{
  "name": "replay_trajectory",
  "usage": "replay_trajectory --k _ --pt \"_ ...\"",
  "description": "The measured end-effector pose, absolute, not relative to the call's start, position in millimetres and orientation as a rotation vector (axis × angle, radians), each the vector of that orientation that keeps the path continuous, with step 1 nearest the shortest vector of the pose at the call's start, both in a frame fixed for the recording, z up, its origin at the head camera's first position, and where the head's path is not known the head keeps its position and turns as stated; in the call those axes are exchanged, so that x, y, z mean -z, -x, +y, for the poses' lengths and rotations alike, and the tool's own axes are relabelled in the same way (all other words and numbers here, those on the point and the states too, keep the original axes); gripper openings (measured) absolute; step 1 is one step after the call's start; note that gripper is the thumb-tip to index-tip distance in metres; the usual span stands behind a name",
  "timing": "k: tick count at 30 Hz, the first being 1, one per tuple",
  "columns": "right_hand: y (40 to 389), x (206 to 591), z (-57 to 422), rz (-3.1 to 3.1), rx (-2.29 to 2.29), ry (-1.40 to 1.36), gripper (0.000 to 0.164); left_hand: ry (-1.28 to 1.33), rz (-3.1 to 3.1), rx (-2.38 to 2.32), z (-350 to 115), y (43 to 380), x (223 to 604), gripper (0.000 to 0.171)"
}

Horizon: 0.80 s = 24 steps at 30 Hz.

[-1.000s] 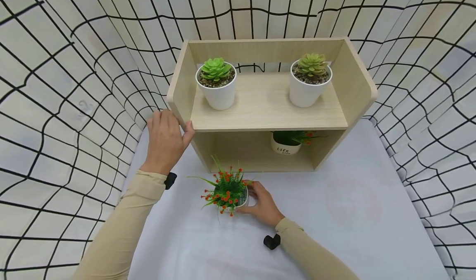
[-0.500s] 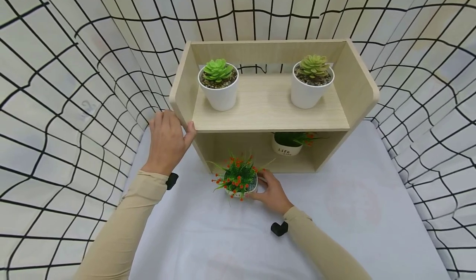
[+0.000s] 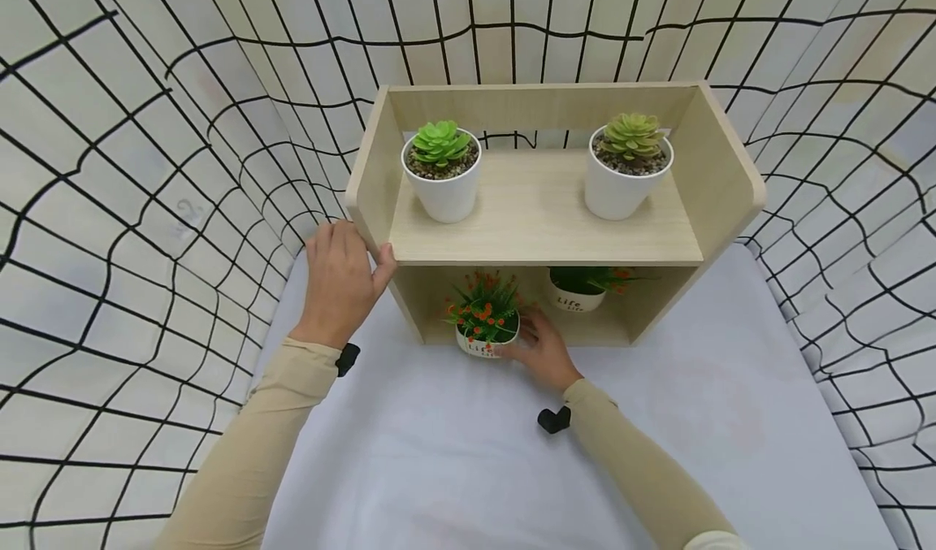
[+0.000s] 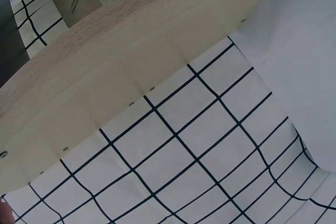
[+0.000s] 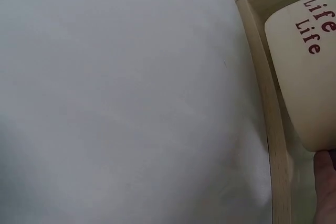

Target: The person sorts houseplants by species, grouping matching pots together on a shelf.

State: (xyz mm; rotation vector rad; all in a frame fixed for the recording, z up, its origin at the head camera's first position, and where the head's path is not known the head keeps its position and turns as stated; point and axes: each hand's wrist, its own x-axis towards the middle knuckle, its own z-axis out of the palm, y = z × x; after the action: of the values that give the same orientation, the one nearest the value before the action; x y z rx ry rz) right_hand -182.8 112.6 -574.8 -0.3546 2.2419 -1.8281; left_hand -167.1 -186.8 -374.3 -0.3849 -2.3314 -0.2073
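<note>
My left hand (image 3: 340, 278) holds the left side panel of a light wooden shelf (image 3: 544, 253), the thumb at its front edge. In the left wrist view, the panel (image 4: 131, 66) crosses diagonally, with a fingertip at the lower left corner. My right hand (image 3: 543, 351) grips the right side of a white potted plant (image 3: 486, 326) with red flowers, at the front of the lower compartment. A similar potted plant (image 3: 578, 298) stands behind it to the right. A white "Life Life" pot (image 5: 307, 77) touches a finger (image 5: 324, 182) in the right wrist view; which pot, I cannot tell.
Two succulents in white pots stand on the upper level, one on the left (image 3: 444, 176) and one on the right (image 3: 627, 168). A white cloth (image 3: 439, 452) covers the table. Black-gridded white walls (image 3: 146, 249) enclose the back and sides.
My right hand has carried the red-flowered potted plant from the cloth in front, away and to the right, to the lower compartment's opening. The left hand stays on the shelf's side.
</note>
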Motion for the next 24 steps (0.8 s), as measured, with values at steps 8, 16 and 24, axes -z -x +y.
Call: replay_trajectory --k 8,16,24 --pt "198 580 103 2.235 1.799 0.392 0.089 0.392 -2.3 0.208 -187 167 377 0.032" --pt "217 576 93 2.352 1.605 0.393 0.086 0.384 -2.328 0.202 -189 164 375 0.031" --pt "230 571 85 2.338 1.542 0.332 0.094 0.379 -2.317 0.192 -187 165 375 0.029"
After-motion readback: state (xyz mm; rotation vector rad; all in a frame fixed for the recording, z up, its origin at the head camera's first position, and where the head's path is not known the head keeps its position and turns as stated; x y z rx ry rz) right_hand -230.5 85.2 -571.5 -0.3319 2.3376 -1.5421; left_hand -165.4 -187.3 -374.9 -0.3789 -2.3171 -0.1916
